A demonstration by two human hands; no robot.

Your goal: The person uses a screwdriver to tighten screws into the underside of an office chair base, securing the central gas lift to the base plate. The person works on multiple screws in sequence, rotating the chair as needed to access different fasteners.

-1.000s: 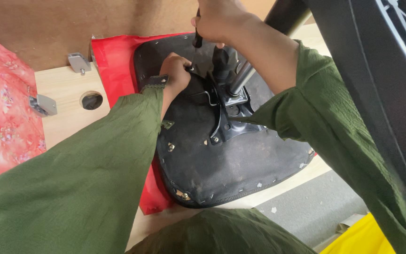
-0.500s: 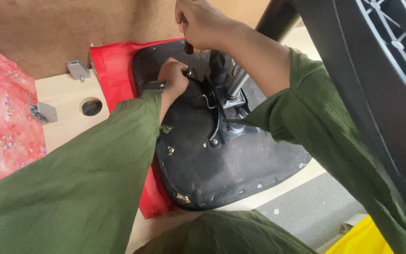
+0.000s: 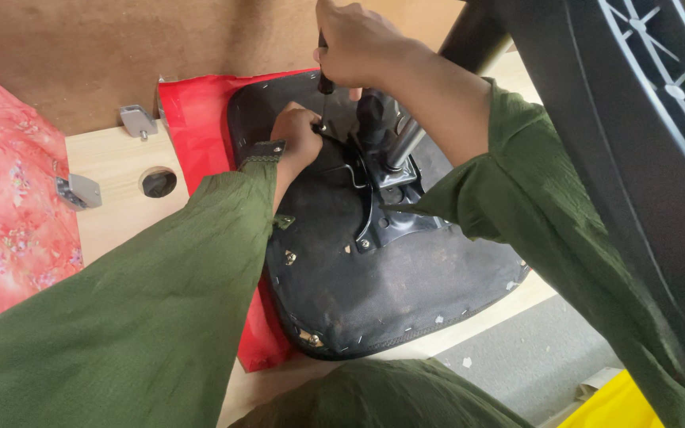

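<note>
While driving a screw at the metal bracket (image 3: 390, 214) on the upturned seat base (image 3: 390, 293): right hand (image 3: 356, 43) clenched on screwdriver (image 3: 324, 91), left hand (image 3: 299, 139) pinching its tip; fastening seemingly unfinished

At upper centre of the frame our right hand (image 3: 356, 41) grips a black-handled screwdriver (image 3: 324, 85) upright; our left hand (image 3: 296, 141) rests on the upturned black fabric-covered chair seat (image 3: 382, 293).
</note>
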